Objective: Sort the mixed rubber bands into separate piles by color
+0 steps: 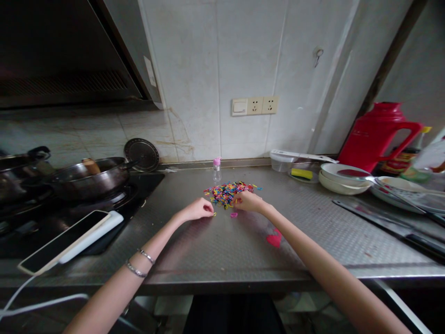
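Note:
A heap of small coloured elastic bands [227,191] lies on the metal counter [205,255]. To its front left, my left hand [200,209] rests low with its fingers pinched together, and a yellow elastic band [214,214] shows right at the fingertips. My right hand [248,202] is at the heap's front right edge, its thumb and fingers closed; what they hold is too small to make out. Between the hands lies a little group of purple-pink bands [234,215]. Behind the heap stands a small clear bottle [217,172] with a pink top.
A red flat piece [274,238] lies beside my right forearm. On the left are a phone [64,241] and a pan [99,181] on the stove. Stacked bowls [342,181], a long knife [375,222] and a red thermos jug [375,137] stand or lie at right.

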Demonstrator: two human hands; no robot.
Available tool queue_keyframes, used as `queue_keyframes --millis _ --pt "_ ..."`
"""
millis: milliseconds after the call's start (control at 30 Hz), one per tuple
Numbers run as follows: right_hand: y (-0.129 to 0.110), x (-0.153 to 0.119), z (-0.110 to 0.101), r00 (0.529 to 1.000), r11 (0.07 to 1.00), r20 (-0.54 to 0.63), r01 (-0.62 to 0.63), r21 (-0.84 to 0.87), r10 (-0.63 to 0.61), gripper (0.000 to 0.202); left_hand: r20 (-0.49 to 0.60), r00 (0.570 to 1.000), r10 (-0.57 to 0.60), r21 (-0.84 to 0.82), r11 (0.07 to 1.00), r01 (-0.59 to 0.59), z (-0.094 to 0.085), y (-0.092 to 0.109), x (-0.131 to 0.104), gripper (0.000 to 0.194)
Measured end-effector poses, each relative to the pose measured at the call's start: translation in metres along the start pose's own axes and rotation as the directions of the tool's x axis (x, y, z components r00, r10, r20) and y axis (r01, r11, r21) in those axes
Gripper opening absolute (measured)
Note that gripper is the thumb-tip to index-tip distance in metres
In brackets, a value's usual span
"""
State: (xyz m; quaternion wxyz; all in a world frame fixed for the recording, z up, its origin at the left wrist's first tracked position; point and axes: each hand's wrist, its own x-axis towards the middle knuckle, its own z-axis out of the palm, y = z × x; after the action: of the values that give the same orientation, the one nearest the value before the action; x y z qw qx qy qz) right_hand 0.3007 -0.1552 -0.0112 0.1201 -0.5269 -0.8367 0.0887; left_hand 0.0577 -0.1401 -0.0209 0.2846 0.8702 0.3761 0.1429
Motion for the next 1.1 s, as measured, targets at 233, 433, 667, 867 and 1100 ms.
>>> queue_keyframes --millis 233,433,667,867,1100 --pt "0.001 0.008 0.01 0.999 0.998 0.03 0.044 -0.035 -0.043 0.021 -0.055 0.998 -0.013 0.007 1.0 0.014 0.004 -0.007 -0.005 0.016" --pt "0.003 0.004 0.014 1.0 1.0 0.005 0.005 -0.014 -0.005 0.019 -0.111 0.994 -0.025 0.005 1.0 0.026 0.004 -0.008 -0.011 0.017" --pt "-0.009 -0.005 0.0 0.995 0.999 -0.092 0.03 0.018 -0.029 0.019 -0.233 0.972 -0.04 -0.031 0.999 0.034 -0.003 -0.013 -0.014 0.019" --pt "-0.043 -0.004 0.008 0.975 0.979 -0.103 0.2 0.037 -0.195 0.019 -0.324 0.943 -0.078 -0.054 0.996 0.064 -0.004 -0.026 -0.008 0.019" --pt "-0.065 0.003 0.03 0.975 0.97 -0.03 0.224 0.093 -0.222 0.018 -0.352 0.932 -0.09 -0.024 0.996 0.087 0.002 -0.026 0.001 0.019"
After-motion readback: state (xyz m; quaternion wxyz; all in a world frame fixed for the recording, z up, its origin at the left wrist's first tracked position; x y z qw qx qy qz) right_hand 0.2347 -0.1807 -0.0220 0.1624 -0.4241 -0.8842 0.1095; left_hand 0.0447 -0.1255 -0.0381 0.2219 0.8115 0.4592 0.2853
